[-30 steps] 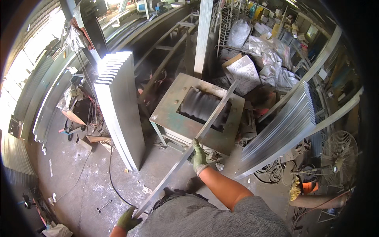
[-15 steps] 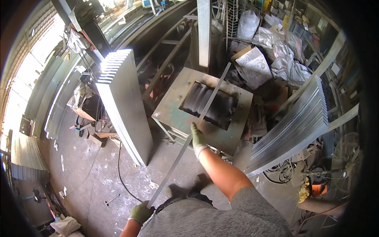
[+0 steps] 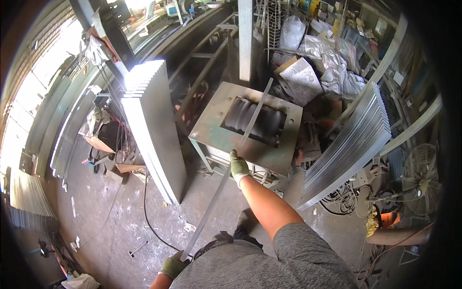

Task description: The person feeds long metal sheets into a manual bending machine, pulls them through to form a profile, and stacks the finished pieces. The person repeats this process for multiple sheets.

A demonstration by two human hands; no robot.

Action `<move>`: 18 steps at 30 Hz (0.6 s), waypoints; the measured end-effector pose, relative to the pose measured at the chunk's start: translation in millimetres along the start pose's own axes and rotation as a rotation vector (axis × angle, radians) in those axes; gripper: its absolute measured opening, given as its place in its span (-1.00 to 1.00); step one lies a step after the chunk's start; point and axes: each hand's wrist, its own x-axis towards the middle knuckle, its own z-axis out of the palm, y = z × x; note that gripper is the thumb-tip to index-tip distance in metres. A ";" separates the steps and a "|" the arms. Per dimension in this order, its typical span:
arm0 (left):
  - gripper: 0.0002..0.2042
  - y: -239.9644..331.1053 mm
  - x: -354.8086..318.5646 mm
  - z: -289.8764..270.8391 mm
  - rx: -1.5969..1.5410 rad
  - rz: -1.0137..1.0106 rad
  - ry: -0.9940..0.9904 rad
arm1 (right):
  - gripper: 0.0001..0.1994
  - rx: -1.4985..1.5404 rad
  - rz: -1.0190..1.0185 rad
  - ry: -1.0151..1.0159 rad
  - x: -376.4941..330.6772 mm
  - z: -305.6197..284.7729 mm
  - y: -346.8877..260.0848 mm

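A long, flat metal strip point(image 3: 210, 207) runs diagonally from beside my waist out over a metal machine table point(image 3: 211, 118). My left hand point(image 3: 174, 264), in a green work glove, is closed around its near end. Farther along, at the table's front edge, my gloved right hand point(image 3: 239, 167) holds the strip near its middle, thumb pointing forward. Beyond that hand, the strip passes above dark ribbed rollers point(image 3: 273, 126) in the table's rectangular opening. Its far end reaches past the back of the table. Whether the strip touches the rollers I cannot tell.
Left of the table stands a tall stack of folded metal panels point(image 3: 161, 130); another stack of metal profiles point(image 3: 351, 137) leans at the right. A black cable point(image 3: 146, 207) crosses the floor. A fan point(image 3: 421, 180) stands far right. Silvery sacks point(image 3: 337, 72) lie behind.
The view has shifted slightly, and the table and the strip's far end appear a little farther left. Both hands keep their hold on the strip.
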 end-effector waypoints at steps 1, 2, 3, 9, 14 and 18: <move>-0.44 -13.9 -5.0 3.8 -0.046 0.036 0.023 | -0.01 0.107 -0.060 -0.049 -10.3 -1.0 6.7; -0.45 -26.7 -9.6 7.1 -0.093 0.072 0.046 | 0.00 0.086 -0.023 -0.022 -17.4 4.2 8.6; -0.45 -38.8 -13.8 8.3 -0.097 0.061 0.023 | 0.01 0.093 -0.045 -0.045 -25.2 6.8 12.2; -0.49 -106.8 -37.9 21.8 -0.179 0.053 -0.048 | -0.04 -0.004 -0.087 -0.034 -80.6 38.4 36.8; -0.55 -198.3 -49.9 46.2 -0.050 0.088 -0.015 | -0.14 0.047 -0.189 -0.041 -139.7 70.1 68.5; -0.55 -281.9 -66.0 67.7 -0.026 0.075 -0.016 | -0.17 -0.061 -0.041 -0.099 -196.3 107.9 104.4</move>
